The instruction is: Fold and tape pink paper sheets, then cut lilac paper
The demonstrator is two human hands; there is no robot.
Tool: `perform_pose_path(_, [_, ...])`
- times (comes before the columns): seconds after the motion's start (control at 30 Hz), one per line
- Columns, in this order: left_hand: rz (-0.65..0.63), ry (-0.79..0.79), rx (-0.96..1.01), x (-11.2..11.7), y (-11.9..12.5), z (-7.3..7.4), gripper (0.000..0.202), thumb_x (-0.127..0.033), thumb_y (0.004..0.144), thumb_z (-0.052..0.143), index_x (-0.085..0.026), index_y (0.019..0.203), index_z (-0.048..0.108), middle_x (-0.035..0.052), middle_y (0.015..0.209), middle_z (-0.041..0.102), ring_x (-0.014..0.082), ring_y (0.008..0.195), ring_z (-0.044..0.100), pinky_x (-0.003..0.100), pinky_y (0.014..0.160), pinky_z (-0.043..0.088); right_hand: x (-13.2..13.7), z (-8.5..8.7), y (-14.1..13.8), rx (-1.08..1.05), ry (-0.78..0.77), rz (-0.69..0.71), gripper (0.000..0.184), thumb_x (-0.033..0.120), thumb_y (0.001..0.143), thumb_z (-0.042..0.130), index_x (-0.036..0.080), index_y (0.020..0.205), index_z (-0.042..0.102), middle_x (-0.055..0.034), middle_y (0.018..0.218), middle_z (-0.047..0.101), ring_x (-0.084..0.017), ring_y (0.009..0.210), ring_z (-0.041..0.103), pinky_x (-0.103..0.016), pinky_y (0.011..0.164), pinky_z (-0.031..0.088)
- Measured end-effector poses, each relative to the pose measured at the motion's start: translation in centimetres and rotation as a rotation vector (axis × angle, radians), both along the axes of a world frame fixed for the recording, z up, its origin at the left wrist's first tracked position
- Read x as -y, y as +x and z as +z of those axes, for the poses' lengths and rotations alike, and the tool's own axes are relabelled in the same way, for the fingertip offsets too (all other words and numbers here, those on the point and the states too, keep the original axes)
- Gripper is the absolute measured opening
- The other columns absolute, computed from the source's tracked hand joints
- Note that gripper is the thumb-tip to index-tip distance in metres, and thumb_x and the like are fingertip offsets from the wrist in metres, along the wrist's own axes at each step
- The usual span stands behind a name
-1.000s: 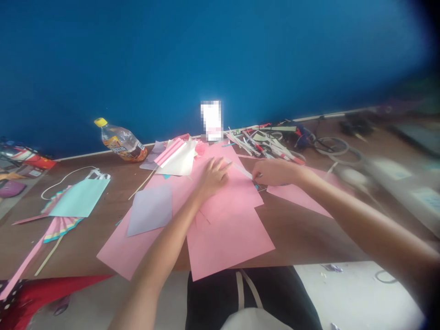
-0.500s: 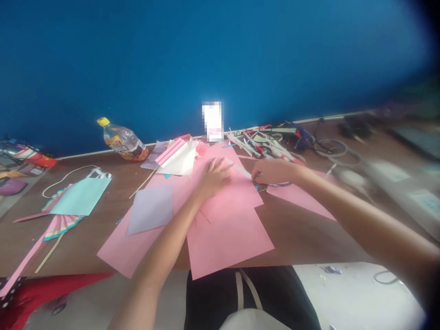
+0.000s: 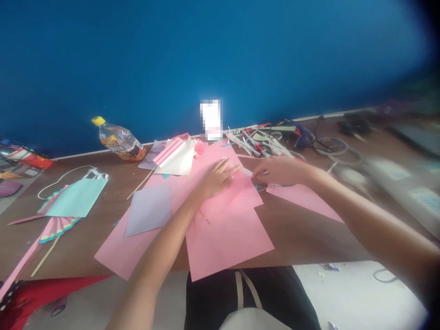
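Note:
My left hand (image 3: 216, 178) lies with its fingers stretched over pink paper sheets (image 3: 230, 243) that overlap on the table. A narrow white strip (image 3: 245, 171) runs from beside its fingertips toward my right hand (image 3: 271, 172). The fingers of my right hand are curled together at the strip's far end, over the right edge of the pink paper. Part of a dark bluish thing shows below the right hand, too covered to name. Another pink sheet (image 3: 305, 199) lies under the right wrist. A lilac paper square (image 3: 149, 210) rests left of my left forearm.
A drink bottle with a yellow cap (image 3: 118, 142) leans by the blue wall. A light blue paper bag (image 3: 79, 197) lies on a pleated paper fan (image 3: 58, 228) at left. White paper scraps (image 3: 264, 144) and tape rolls (image 3: 332, 145) fill the back right of the brown table (image 3: 295, 238).
My left hand has slid slightly right along the strip, so less of the strip shows. My right hand stays nearly in place. The view has shifted a little.

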State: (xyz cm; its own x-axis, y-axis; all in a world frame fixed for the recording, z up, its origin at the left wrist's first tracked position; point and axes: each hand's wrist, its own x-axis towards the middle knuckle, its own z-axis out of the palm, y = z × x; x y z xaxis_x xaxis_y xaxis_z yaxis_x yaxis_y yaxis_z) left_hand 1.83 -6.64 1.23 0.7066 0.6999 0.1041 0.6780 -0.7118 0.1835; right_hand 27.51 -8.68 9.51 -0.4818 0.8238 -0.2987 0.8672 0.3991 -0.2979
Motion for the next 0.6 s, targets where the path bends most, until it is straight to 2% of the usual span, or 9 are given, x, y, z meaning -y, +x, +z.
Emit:
perform_pose_path(0.13, [0.025, -0.046, -0.017, 0.6, 0.3, 0.6, 0.053, -0.051, 0.1, 0.025, -0.038, 0.15, 0.036, 0.0038, 0.164, 0.019, 0.0309, 0.152, 0.011, 0.052, 0.12, 0.021, -0.1, 0.6, 0.1, -0.015, 0.047, -0.001, 0.033, 0.029, 0.082, 0.052, 0.033, 0.104, 0.077, -0.0009, 0.109, 0.074, -0.023, 0.089, 0.066, -0.029, 0.07, 0.044])
perform_pose_path(0.23, [0.033, -0.066, -0.014, 0.7, 0.5, 0.7, 0.053, -0.054, 0.099, 0.027, -0.04, 0.149, 0.037, 0.003, 0.164, 0.017, 0.0318, 0.152, 0.008, 0.054, 0.12, 0.019, -0.3, 0.7, -0.1, 0.003, 0.022, 0.002, 0.031, 0.03, 0.081, 0.054, 0.032, 0.102, 0.078, -0.0021, 0.103, 0.075, -0.023, 0.087, 0.066, -0.028, 0.07, 0.044])
perform_pose_path(0.33, [0.041, -0.081, -0.002, 0.8, 0.5, 0.8, 0.053, -0.055, 0.099, 0.028, -0.039, 0.149, 0.038, 0.0034, 0.164, 0.017, 0.0312, 0.153, 0.008, 0.054, 0.12, 0.018, -0.5, 0.4, -0.3, 0.028, -0.001, 0.004, 0.028, 0.033, 0.083, 0.055, 0.032, 0.098, 0.078, -0.0023, 0.096, 0.075, -0.023, 0.085, 0.066, -0.027, 0.07, 0.043])
perform_pose_path(0.43, [0.046, -0.071, 0.015, 0.9, 0.5, 0.4, 0.053, -0.053, 0.099, 0.029, -0.038, 0.148, 0.038, 0.0042, 0.164, 0.018, 0.0319, 0.152, 0.007, 0.055, 0.119, 0.019, -0.7, 0.3, -0.2, 0.024, 0.0, 0.006, 0.03, 0.039, 0.088, 0.051, 0.029, 0.1, 0.077, -0.0033, 0.098, 0.075, -0.023, 0.088, 0.066, -0.028, 0.071, 0.042])
perform_pose_path(0.53, [0.08, -0.047, 0.03, 0.7, 0.8, 0.2, 0.053, -0.051, 0.1, 0.027, -0.035, 0.149, 0.038, 0.0071, 0.161, 0.025, 0.0331, 0.151, 0.014, 0.055, 0.118, 0.023, -0.7, 1.1, -0.2, -0.016, 0.025, 0.038, 0.038, 0.04, 0.092, 0.043, 0.024, 0.108, 0.074, -0.0062, 0.108, 0.073, -0.024, 0.094, 0.065, -0.029, 0.075, 0.042])
perform_pose_path(0.6, [0.12, -0.057, 0.035, 0.2, 1.2, 0.7, 0.056, -0.051, 0.1, 0.025, -0.029, 0.151, 0.034, 0.0107, 0.158, 0.032, 0.0336, 0.15, 0.02, 0.055, 0.117, 0.026, -0.8, 2.2, -0.4, -0.038, 0.042, 0.057, 0.038, 0.038, 0.093, 0.041, 0.023, 0.11, 0.071, -0.0075, 0.113, 0.071, -0.023, 0.095, 0.064, -0.029, 0.075, 0.042])
